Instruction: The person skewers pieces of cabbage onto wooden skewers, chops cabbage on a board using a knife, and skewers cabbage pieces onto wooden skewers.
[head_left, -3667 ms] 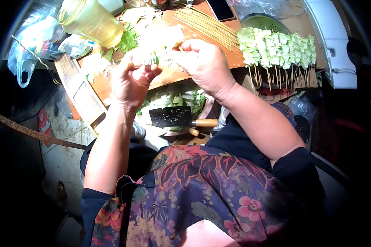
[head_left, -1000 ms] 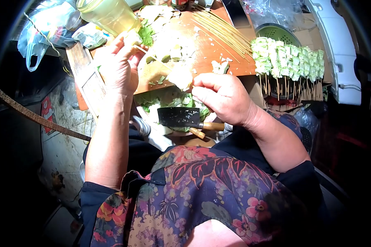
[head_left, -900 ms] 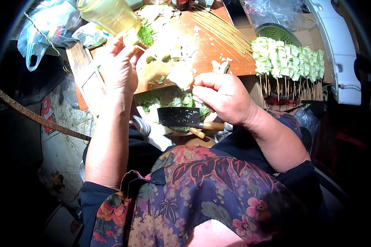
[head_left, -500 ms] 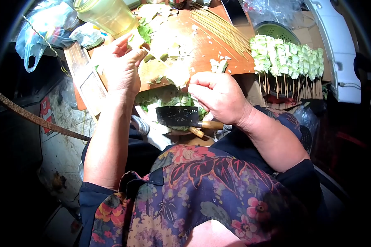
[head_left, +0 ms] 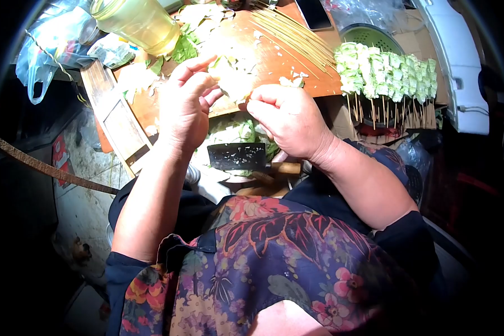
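My left hand (head_left: 187,109) is raised over the cutting board, its thumb and fingers curled around the edge of a pale green cabbage piece (head_left: 217,68). Glare washes out much of that contact. To its right, my right hand (head_left: 294,120) is closed in a pinch at the near end of a thin bamboo skewer, mostly hidden by fingers and bright light. White-green cabbage pieces (head_left: 235,75) lie between and beyond both hands. Below them, a dark cleaver (head_left: 236,157) flecked with cabbage bits rests near my lap, over more cabbage leaves (head_left: 232,131).
Loose bamboo skewers (head_left: 294,39) lie on the orange-brown board (head_left: 271,67), near a phone (head_left: 313,14). Loaded cabbage skewers (head_left: 383,73) stand at right before a green colander (head_left: 369,36). A yellowish container (head_left: 143,25), wooden slicer (head_left: 115,115) and plastic bag (head_left: 53,45) occupy the left.
My left hand has moved right and slightly down with the cabbage piece, closer to my right hand. My right hand has shifted slightly left and up. The view has shifted a little.
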`<state>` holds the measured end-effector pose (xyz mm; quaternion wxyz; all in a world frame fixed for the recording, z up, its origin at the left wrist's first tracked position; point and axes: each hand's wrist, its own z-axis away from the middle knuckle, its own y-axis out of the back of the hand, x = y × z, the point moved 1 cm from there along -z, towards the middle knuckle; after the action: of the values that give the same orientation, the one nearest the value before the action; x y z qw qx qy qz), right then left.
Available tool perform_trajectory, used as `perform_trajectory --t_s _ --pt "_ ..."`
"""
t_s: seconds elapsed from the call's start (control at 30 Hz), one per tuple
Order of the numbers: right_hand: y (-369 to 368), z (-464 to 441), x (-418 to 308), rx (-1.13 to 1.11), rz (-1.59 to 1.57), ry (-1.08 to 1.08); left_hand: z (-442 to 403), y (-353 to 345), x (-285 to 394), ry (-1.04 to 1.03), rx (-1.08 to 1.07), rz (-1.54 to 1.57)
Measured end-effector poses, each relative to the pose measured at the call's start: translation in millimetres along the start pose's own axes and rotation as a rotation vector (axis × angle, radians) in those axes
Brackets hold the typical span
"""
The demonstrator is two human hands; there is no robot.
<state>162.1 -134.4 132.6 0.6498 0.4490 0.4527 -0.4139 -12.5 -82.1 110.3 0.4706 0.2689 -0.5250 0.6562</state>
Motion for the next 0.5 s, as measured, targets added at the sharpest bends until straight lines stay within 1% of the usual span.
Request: perform_trajectory --t_s 0.03,0.13,0.2,0.23,0.27,0.3,0.33,0.37,0.4,0.43,0.47,0.5 --pt "-0.8 -1.0 2.5 0.022 -0.022 0.008 -0.7 3.0 -0.9 0.001 0.0 0.001" --pt "0.2 -4.2 4.2 0.037 0.041 0.059 -4.1 4.7 -0.7 -0.025 -0.043 -0.063" --pt "1.7 -7.1 4.9 0.046 0.07 0.084 -5.3 2.5 -0.1 -0.044 0.01 -0.146" --pt "2.5 -8.2 4.6 0.022 0.038 0.035 -7.2 2.4 1.3 -0.043 0.01 -0.147" --pt "3.3 -9.2 4.4 -0.003 0.005 -0.013 -10.5 3.0 3.9 -0.085 0.031 -0.208" --pt "4.6 -9.8 4.1 -0.003 0.004 -0.014 -14.1 4.2 5.9 -0.126 0.053 -0.27" --pt "6.6 -9.9 4.4 -0.001 -0.008 -0.057 -18.3 6.4 6.4 -0.176 0.094 -0.279" --pt "9.3 -10.3 5.3 0.0 -0.02 -0.099 -24.4 13.8 8.7 -0.211 0.09 -0.295" --pt "12.9 -12.2 9.6 0.02 0.178 0.164 -33.4 21.1 8.6 -0.207 0.147 -0.323" --pt "13.4 -12.6 11.2 0.02 0.177 0.163 -41.8 28.3 6.8 -0.202 0.203 -0.35" --pt "14.5 -12.5 12.8 0.037 0.032 0.12 -47.7 35.1 3.5 -0.2 0.202 -0.351" --pt "15.9 -12.2 14.1 0.054 -0.112 0.075 -53.2 42.0 -1.7 -0.14 0.226 -0.384"
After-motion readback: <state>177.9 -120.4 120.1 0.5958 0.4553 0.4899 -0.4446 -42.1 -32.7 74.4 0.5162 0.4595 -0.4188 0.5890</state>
